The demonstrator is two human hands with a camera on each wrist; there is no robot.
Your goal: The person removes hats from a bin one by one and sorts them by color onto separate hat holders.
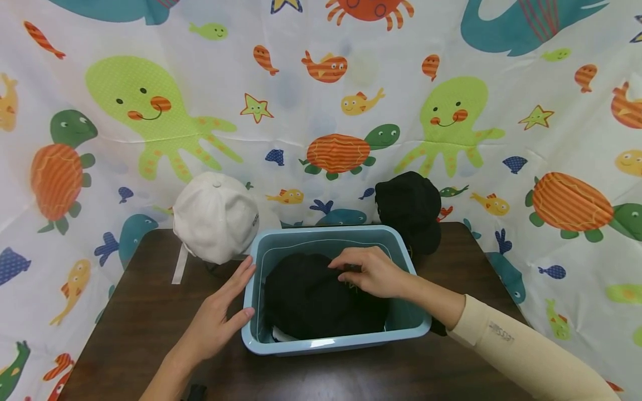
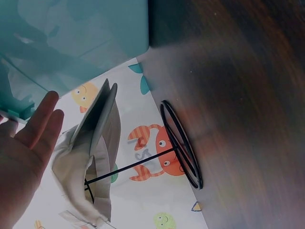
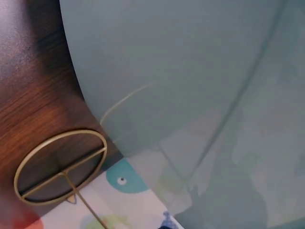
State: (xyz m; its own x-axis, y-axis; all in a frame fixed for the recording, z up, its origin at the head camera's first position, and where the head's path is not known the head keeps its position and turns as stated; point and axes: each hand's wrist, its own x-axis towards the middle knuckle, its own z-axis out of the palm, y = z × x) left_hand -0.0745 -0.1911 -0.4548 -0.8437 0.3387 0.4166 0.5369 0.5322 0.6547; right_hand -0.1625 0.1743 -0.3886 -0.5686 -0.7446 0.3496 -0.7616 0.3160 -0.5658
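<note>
A black cap (image 1: pixel 321 303) with a bit of yellow embroidery lies in a light blue plastic basin (image 1: pixel 336 348). My right hand (image 1: pixel 371 271) reaches over the basin's right side, its fingers loosely bent at the top of this cap, with a gap between thumb and index finger. Against the basin's left rim, my left hand (image 1: pixel 220 312) rests with fairly straight fingers. Something white (image 1: pixel 283 335) peeks out below the black cap. In the left wrist view, the left fingers (image 2: pixel 40 121) appear beside the basin wall (image 2: pixel 95 38); the right wrist view shows only the basin's outside (image 3: pixel 157 52).
A white cap (image 1: pixel 217 217) hangs on a black wire stand (image 2: pixel 181 145) behind the left hand. Another black cap (image 1: pixel 408 209) is behind the basin's right corner, near a gold wire stand (image 3: pixel 62 167). The dark wooden table (image 1: pixel 341 381) backs onto a sea-animal curtain (image 1: pixel 281 122).
</note>
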